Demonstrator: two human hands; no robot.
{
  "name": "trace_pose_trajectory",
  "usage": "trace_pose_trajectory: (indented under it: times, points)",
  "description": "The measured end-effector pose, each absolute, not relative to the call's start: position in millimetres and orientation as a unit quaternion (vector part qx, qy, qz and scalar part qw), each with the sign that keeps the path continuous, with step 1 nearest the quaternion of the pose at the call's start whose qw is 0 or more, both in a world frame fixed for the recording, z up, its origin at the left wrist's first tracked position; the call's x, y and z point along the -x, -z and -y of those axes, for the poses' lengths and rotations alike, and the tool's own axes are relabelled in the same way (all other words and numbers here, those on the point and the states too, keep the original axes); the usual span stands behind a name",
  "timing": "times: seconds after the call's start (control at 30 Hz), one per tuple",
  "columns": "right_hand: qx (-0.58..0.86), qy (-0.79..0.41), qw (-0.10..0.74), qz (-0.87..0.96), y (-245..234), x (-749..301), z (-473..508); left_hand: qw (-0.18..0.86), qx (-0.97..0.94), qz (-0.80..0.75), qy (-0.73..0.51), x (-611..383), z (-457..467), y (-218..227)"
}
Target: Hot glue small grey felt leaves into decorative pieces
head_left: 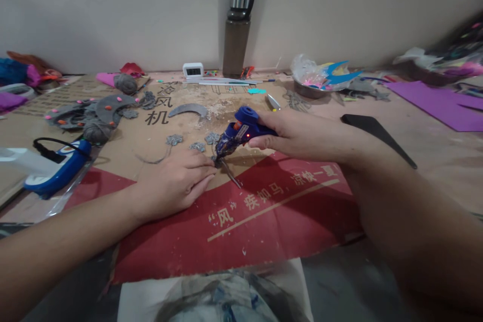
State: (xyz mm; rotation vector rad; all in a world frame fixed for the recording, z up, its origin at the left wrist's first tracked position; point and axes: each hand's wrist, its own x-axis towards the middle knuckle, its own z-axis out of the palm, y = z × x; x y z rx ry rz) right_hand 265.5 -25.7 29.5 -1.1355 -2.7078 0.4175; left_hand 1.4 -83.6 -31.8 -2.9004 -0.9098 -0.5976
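My right hand is wrapped round a blue hot glue gun with a small red light lit on its side. The gun's nozzle points down and meets a small dark grey piece at my left fingertips. My left hand rests on the cardboard, its fingers closed at that piece, most of which they hide. A thin grey strip sticks out below the nozzle. Just beyond my left hand lie several small grey flowers, and farther back is a grey crescent.
Cardboard covers the work area. To the left are a blue-and-white power strip and a grey piece with pink and orange dots. A bottle, small clock, metal bowl, black angled piece and purple sheet lie around.
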Motion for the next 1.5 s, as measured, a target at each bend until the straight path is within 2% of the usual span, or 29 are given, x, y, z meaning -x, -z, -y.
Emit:
trace_pose_trajectory:
  times: [1.5]
  points:
    - [0.377, -0.105, 0.100, 0.915, -31.3, -268.6, 23.6, 0.000, 0.937, 0.297, 0.186, -1.8, 82.8, 31.4]
